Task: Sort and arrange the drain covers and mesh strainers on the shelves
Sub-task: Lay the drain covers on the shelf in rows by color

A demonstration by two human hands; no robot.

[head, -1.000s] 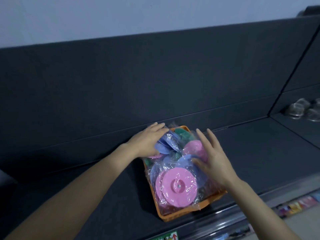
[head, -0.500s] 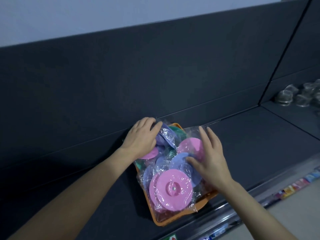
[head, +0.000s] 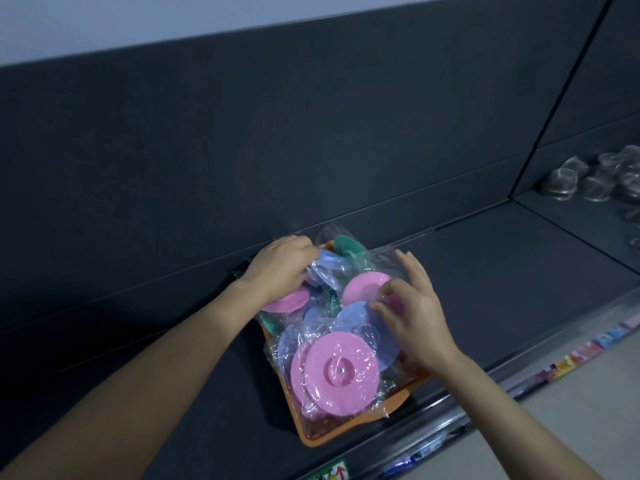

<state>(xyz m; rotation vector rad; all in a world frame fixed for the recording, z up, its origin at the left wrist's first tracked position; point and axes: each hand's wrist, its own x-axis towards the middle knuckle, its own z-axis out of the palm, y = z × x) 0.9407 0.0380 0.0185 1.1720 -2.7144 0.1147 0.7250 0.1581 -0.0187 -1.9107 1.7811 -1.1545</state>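
My left hand (head: 280,268) grips a blue cover (head: 327,264), my right hand (head: 414,315) pinches a pink cover (head: 363,288); light, slippery, so hold rims.

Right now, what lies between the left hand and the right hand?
Head view: plastic-wrapped drain covers lie between left hand and right hand: blue, green, pink.

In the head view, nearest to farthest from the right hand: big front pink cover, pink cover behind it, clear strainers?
1. Pink cover behind, pinched by the right hand's fingers.
2. Big front pink cover, at the front.
3. Clear strainers, far right shelf.
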